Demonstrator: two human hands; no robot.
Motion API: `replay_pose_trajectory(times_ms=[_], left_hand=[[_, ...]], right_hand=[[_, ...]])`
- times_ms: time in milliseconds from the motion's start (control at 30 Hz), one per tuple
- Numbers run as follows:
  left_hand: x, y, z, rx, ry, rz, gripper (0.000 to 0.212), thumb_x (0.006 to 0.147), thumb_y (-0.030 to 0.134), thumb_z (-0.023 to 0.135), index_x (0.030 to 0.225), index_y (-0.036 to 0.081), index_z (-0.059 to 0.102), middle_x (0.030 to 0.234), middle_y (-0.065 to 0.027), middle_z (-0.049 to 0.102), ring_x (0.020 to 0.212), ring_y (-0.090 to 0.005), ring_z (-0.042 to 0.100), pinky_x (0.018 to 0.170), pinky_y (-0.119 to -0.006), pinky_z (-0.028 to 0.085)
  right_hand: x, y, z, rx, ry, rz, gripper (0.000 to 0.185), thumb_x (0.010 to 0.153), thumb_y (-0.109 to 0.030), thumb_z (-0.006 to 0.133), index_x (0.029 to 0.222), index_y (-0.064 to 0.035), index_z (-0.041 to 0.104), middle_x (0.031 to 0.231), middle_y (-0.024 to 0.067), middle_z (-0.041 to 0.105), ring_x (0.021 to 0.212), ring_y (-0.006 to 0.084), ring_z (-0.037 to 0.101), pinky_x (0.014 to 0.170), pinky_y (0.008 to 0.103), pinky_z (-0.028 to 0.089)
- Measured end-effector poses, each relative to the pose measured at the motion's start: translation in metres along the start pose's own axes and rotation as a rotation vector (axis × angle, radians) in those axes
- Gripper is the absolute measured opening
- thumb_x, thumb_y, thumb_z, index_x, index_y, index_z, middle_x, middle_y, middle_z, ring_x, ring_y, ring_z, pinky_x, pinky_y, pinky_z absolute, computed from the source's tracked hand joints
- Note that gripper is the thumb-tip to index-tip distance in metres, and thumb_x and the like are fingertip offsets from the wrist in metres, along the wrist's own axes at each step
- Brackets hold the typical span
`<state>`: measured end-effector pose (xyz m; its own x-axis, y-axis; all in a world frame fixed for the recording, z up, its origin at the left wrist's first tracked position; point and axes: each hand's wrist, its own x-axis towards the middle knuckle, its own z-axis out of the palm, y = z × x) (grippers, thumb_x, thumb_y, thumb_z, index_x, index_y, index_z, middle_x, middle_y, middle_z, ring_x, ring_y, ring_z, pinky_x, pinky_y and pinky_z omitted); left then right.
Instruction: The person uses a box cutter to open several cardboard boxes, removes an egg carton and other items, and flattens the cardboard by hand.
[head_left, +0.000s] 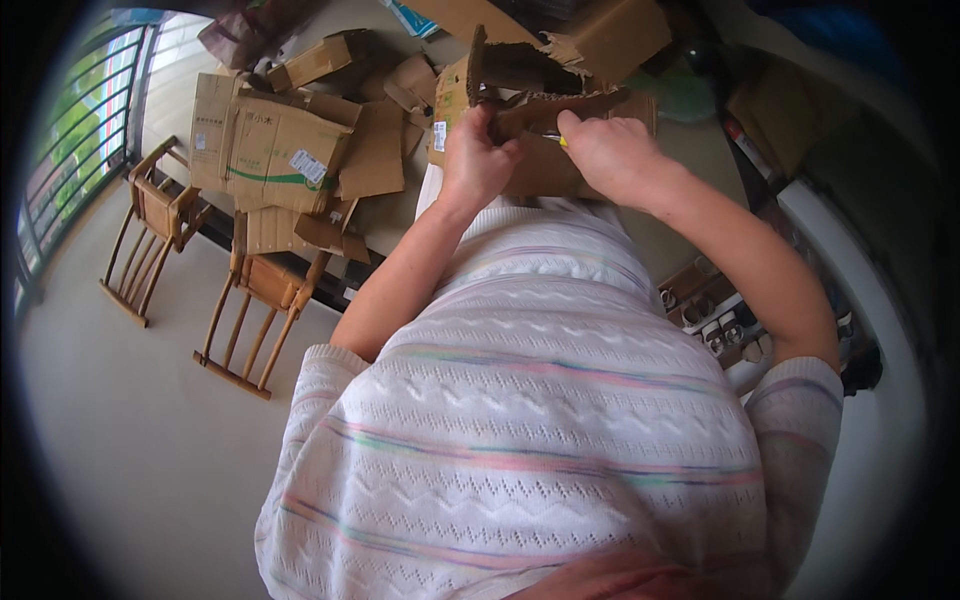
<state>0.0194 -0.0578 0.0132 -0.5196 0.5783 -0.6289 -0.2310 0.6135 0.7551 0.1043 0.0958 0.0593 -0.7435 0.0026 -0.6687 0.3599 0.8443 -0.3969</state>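
Observation:
In front of my body stands an opened cardboard box (544, 169), its upper edges torn and ragged. My left hand (478, 161) grips the box's near left wall, thumb up beside the torn edge. A printed label (439, 136) shows on the wall left of that hand. In my right hand (611, 154) is a small yellow tool (563, 141), apparently a cutter; most of it is hidden by the fingers. Its tip points left, close to the box's near panel. A brown inner flap (559, 112) of the box stands between and beyond both hands.
Flattened cardboard boxes (274, 154) and loose cardboard pieces (373, 150) cover the left of the table. Another torn carton (619, 37) lies beyond. Two bamboo chairs (270, 285) stand at left, near a railing (82, 127). Shoes (724, 330) sit on shelves at right.

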Motion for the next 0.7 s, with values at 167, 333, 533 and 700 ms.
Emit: replay_pose_trajectory(times_ms=[167, 333, 533, 700], left_hand=[[0.006, -0.012, 0.01, -0.163, -0.007, 0.033, 0.034, 0.067, -0.008, 0.061, 0.099, -0.001, 0.054, 0.091, -0.003, 0.058, 0.082, -0.0098, 0.054, 0.074, -0.024, 0.045], [0.008, -0.014, 0.014, -0.205, -0.02, 0.039, 0.033, 0.067, -0.008, 0.061, 0.099, -0.001, 0.054, 0.091, -0.0035, 0.059, 0.082, -0.0099, 0.054, 0.074, -0.024, 0.045], [0.01, -0.016, 0.017, -0.053, -0.04, 0.055, 0.034, 0.067, -0.009, 0.061, 0.099, -0.002, 0.054, 0.092, -0.004, 0.059, 0.08, -0.0097, 0.055, 0.074, -0.024, 0.045], [0.01, -0.013, 0.015, -0.162, -0.08, 0.01, 0.034, 0.068, -0.011, 0.059, 0.101, -0.002, 0.054, 0.093, -0.0041, 0.059, 0.081, -0.0091, 0.055, 0.075, -0.024, 0.045]], right_hand=[[-0.009, 0.012, 0.018, 0.008, 0.016, 0.027, 0.012, 0.078, -0.005, 0.047, 0.088, -0.0004, 0.045, 0.073, 0.0193, 0.061, 0.074, 0.0359, 0.06, 0.066, 0.0451, 0.046], [-0.012, 0.02, 0.021, 0.028, 0.027, 0.029, 0.01, 0.08, -0.005, 0.045, 0.089, -0.0004, 0.045, 0.074, 0.019, 0.061, 0.074, 0.0358, 0.06, 0.066, 0.0454, 0.046], [-0.019, 0.024, 0.029, 0.064, 0.041, 0.07, 0.012, 0.079, -0.005, 0.045, 0.089, -0.0006, 0.044, 0.077, 0.0193, 0.061, 0.076, 0.036, 0.061, 0.066, 0.046, 0.046], [-0.026, 0.034, 0.036, 0.099, 0.036, 0.119, 0.013, 0.077, -0.004, 0.043, 0.09, -0.0003, 0.044, 0.08, 0.02, 0.061, 0.08, 0.0349, 0.061, 0.069, 0.0454, 0.046]])
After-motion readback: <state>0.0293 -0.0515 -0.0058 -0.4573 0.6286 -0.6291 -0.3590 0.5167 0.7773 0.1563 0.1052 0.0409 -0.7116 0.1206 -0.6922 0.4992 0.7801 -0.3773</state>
